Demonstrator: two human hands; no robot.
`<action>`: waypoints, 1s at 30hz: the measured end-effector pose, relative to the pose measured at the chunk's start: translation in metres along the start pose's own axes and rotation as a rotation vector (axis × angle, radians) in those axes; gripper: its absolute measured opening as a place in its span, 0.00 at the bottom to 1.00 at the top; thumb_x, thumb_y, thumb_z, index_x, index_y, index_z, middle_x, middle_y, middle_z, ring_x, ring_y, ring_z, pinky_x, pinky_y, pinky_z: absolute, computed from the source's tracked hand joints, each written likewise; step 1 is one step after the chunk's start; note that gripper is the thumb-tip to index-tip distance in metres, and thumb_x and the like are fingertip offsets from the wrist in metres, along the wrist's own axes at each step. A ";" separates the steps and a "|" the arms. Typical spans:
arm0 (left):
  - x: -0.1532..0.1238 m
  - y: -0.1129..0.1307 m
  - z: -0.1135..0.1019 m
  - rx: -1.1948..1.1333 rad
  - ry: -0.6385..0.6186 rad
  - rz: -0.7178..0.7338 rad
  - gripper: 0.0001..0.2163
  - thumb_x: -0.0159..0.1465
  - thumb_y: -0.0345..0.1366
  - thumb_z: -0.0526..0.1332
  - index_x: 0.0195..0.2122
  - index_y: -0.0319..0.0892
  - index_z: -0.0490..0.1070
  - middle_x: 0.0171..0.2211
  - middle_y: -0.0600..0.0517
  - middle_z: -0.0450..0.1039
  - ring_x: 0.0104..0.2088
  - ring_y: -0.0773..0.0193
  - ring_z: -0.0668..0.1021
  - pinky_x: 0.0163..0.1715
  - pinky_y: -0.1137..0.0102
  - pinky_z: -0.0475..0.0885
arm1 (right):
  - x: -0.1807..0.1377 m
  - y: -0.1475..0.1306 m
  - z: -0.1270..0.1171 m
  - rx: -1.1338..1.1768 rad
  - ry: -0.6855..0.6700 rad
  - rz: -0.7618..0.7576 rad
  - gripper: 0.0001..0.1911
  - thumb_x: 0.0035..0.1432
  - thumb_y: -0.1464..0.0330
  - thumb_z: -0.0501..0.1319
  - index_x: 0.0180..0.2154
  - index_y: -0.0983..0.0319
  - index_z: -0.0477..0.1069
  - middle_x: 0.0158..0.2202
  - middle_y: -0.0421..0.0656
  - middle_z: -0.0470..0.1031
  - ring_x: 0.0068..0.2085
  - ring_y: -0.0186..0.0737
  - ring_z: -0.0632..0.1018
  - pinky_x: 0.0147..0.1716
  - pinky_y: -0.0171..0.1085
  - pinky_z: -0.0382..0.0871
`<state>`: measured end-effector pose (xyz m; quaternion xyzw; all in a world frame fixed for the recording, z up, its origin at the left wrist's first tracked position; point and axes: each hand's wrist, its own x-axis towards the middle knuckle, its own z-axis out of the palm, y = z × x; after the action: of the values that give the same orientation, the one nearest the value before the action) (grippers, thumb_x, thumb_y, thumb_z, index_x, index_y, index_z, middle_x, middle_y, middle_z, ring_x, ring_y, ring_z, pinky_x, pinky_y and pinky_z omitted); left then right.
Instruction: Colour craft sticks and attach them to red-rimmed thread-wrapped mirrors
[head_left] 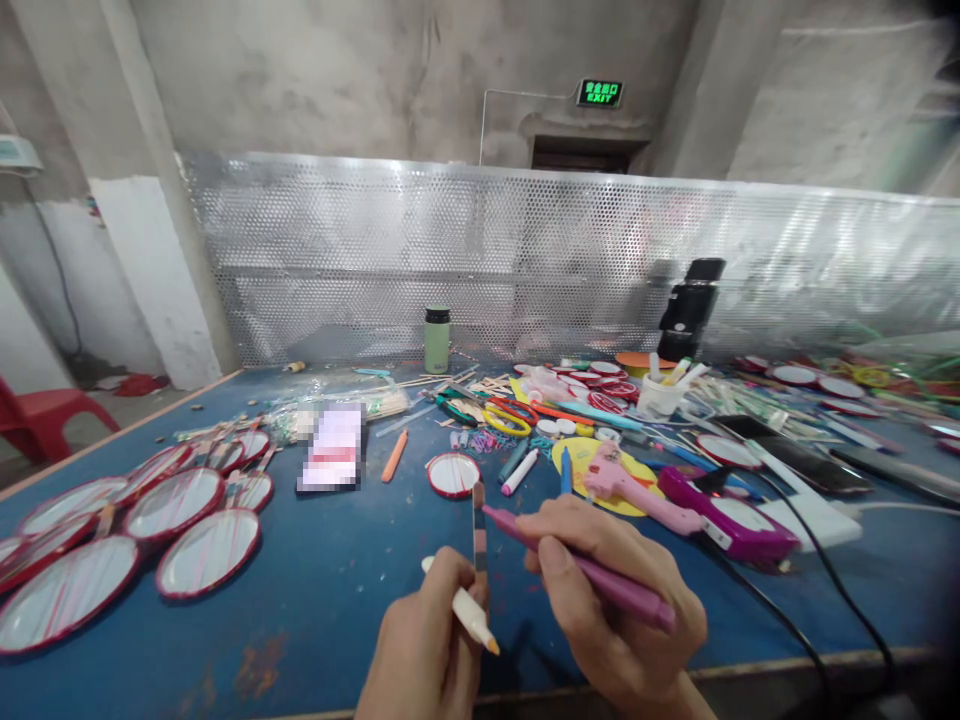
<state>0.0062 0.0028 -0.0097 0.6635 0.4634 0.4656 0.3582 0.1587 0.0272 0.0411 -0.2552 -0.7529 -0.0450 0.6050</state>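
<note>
My left hand (431, 640) is closed on an upright flat craft stick (480, 548) with brown and pinkish bands. Tucked in the same hand is a white marker (472, 615) with an orange tip. My right hand (615, 600) grips a purple marker (626, 592), its tip at the upper part of the stick. Just behind the stick lies a small round red-rimmed disc (453, 475); I cannot tell whether they touch. A pink-and-white marker (520, 472) and an orange marker (394, 456) rest farther back.
Red-rimmed round discs (208, 552) on sticks pile up at left, near a phone (331, 447). On the right are a pink glue gun (645, 495), a purple device (727, 520) and black cables (765, 610). A green bottle (436, 342) stands before the perforated metal screen (330, 250).
</note>
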 end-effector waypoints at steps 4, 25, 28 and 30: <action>0.000 0.002 0.000 0.009 0.006 0.004 0.11 0.70 0.41 0.46 0.29 0.46 0.53 0.20 0.62 0.53 0.22 0.68 0.55 0.24 0.71 0.49 | 0.000 0.000 0.000 -0.002 -0.010 -0.021 0.13 0.59 0.79 0.57 0.40 0.59 0.73 0.27 0.34 0.75 0.28 0.31 0.77 0.30 0.32 0.70; 0.000 0.003 0.001 0.029 0.023 -0.007 0.11 0.69 0.41 0.46 0.29 0.46 0.55 0.20 0.62 0.51 0.23 0.67 0.54 0.24 0.72 0.51 | 0.001 0.001 0.003 0.002 0.017 0.019 0.12 0.59 0.79 0.58 0.40 0.60 0.74 0.28 0.35 0.77 0.28 0.29 0.76 0.32 0.31 0.71; 0.000 0.004 0.001 0.034 0.029 -0.024 0.12 0.69 0.42 0.46 0.29 0.46 0.55 0.20 0.62 0.51 0.23 0.67 0.54 0.24 0.72 0.51 | 0.002 0.001 0.004 -0.008 0.021 0.018 0.12 0.59 0.79 0.58 0.40 0.60 0.74 0.29 0.36 0.77 0.29 0.30 0.77 0.32 0.31 0.72; 0.000 0.004 0.001 0.034 0.032 -0.032 0.12 0.69 0.42 0.46 0.29 0.46 0.56 0.20 0.62 0.51 0.22 0.68 0.54 0.23 0.71 0.51 | 0.001 0.001 0.003 -0.016 0.052 0.029 0.12 0.59 0.79 0.58 0.39 0.60 0.74 0.28 0.35 0.77 0.28 0.28 0.77 0.31 0.30 0.71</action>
<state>0.0081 0.0013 -0.0066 0.6543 0.4877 0.4624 0.3468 0.1559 0.0295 0.0413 -0.2697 -0.7328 -0.0491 0.6227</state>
